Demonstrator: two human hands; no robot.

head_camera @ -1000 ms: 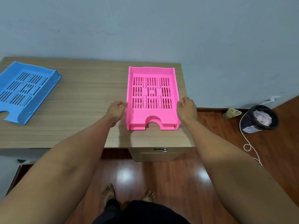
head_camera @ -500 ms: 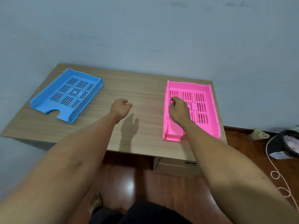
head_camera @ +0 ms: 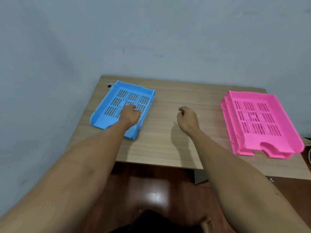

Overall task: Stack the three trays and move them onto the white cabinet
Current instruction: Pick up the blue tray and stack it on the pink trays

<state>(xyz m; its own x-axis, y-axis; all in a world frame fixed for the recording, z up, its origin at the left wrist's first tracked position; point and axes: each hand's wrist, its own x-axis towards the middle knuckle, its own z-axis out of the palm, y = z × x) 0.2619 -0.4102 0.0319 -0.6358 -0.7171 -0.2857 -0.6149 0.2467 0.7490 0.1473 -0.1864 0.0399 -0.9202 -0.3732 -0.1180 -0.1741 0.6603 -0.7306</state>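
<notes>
I judge I'm fetching the blue tray (head_camera: 125, 105) near the desk's (head_camera: 185, 98) left edge: left hand (head_camera: 130, 115) over it, loosely curled, grip empty; right hand (head_camera: 186, 119) likewise empty. Next, clasp its sides.

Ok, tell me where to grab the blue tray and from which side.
Grip the blue tray by its two long side walls, one hand each, coming from the near notched end. It lies flat and angled on the desk; the left hand is already over it.

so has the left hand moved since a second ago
Yes. The left hand left the pink tray and went leftward across the desk; it's now over the blue tray.
</notes>
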